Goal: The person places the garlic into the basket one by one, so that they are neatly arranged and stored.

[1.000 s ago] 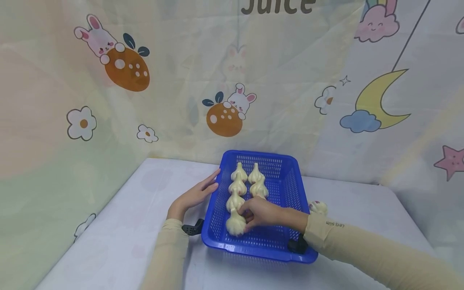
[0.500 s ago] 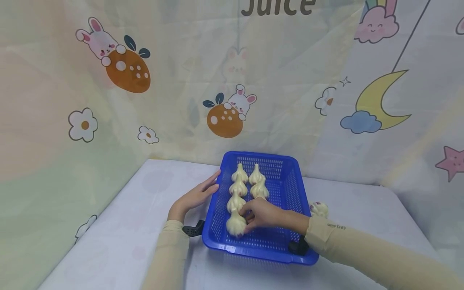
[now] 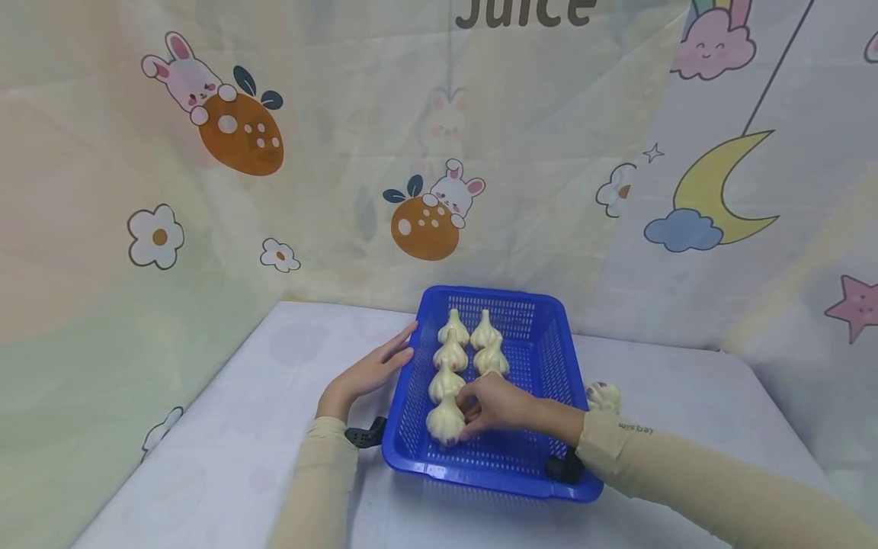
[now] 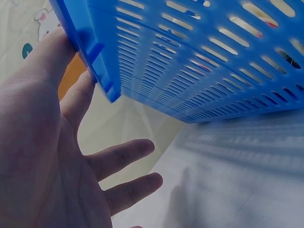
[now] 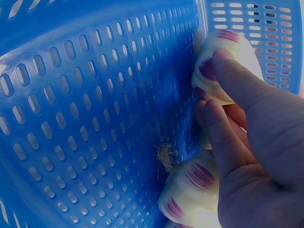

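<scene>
My right hand (image 3: 498, 402) reaches into the blue plastic basket (image 3: 494, 485) and pinches a garlic bulb (image 3: 443, 422) between thumb and fingers. This bulb is nearest me in the left row, its neck against the bulb behind it. In the right wrist view my thumb lies on the purple-streaked skin of the held bulb (image 5: 246, 53). Another bulb (image 5: 190, 190) sits beside my curled fingers. My left hand (image 3: 363, 380) has its fingers spread and touches the basket's left rim. Seen from the left wrist, two fingertips meet the rim (image 4: 90, 52) while two other fingers extend below it.
Several more garlic bulbs (image 3: 450, 354) stand in two rows in the basket, the right row (image 3: 491, 356) partly behind my right hand. Outside the basket, past its right wall, lies more garlic (image 3: 604, 396) on the white table (image 3: 295, 343). A printed cloth (image 3: 329, 152) hangs behind.
The garlic bulb in my right hand has turned slightly, its neck shifting right and a purple streak showing at its bottom. My left hand stays at the rim.
</scene>
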{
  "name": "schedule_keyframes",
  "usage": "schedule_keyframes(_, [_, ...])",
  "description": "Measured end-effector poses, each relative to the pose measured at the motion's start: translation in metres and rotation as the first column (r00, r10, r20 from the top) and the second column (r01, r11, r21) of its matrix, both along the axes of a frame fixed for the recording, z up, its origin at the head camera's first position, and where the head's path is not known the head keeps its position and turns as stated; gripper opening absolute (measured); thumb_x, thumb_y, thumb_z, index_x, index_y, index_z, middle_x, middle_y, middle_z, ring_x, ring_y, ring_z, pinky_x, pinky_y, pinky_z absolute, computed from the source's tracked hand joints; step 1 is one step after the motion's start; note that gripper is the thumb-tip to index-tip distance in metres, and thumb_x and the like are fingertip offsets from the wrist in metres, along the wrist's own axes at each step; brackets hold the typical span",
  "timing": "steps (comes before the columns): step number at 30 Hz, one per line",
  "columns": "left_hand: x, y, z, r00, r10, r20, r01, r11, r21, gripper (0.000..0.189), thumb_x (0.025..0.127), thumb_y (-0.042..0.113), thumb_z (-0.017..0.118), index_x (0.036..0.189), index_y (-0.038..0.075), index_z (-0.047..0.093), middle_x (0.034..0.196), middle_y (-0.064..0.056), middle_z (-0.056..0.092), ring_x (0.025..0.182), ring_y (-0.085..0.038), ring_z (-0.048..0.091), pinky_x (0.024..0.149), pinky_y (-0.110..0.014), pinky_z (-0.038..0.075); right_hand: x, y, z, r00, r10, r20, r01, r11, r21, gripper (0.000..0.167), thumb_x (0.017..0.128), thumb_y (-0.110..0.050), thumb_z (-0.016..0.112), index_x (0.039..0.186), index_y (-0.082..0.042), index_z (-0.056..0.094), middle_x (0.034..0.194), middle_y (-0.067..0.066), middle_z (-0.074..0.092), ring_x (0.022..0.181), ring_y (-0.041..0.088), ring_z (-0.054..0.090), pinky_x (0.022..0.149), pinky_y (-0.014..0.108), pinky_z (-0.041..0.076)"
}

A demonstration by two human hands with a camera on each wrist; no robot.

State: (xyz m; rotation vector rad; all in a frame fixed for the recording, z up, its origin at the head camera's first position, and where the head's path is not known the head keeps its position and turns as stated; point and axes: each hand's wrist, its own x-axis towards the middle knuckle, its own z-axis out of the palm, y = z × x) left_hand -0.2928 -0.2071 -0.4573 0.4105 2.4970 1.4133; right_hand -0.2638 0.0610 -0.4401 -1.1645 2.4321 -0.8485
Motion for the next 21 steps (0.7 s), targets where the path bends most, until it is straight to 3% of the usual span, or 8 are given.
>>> schedule_keyframes(8, [-0.0001,0.0000,0.0007,1.000,0.002,0.002,-0.002,1.000,-0.005,0.053,0.094,0.059,0.041,0.142,0.058,0.018,0.157,0.011,0.024,0.145,-0.023,0.026,0.114,-0.059,0.020,-0.0003,-0.0013,0.0008,0.999,0.009,-0.036,-0.009,1.000,0.000,0.029,0.070,-0.020,0.084,0.091,-0.005,0.070,0.087,0.005,0.074,0.077,0.011,0.071,0.065,0.011,0.052])
schedule_keyframes(21, [-0.0008,0.0002,0.0011,1.000,0.010,0.025,-0.010,1.000,0.005,0.056,0.093,0.061,0.041,0.144,0.055,0.019,0.157,0.008,0.024,0.145,-0.024,0.025,0.114,-0.060,0.018,-0.0020,-0.0022,0.0013,1.000,-0.014,0.026,0.015,0.999,-0.028,0.030,0.070,-0.019,0.084,0.093,-0.004,0.072,0.087,0.007,0.075,0.077,0.011,0.072,0.065,0.012,0.053])
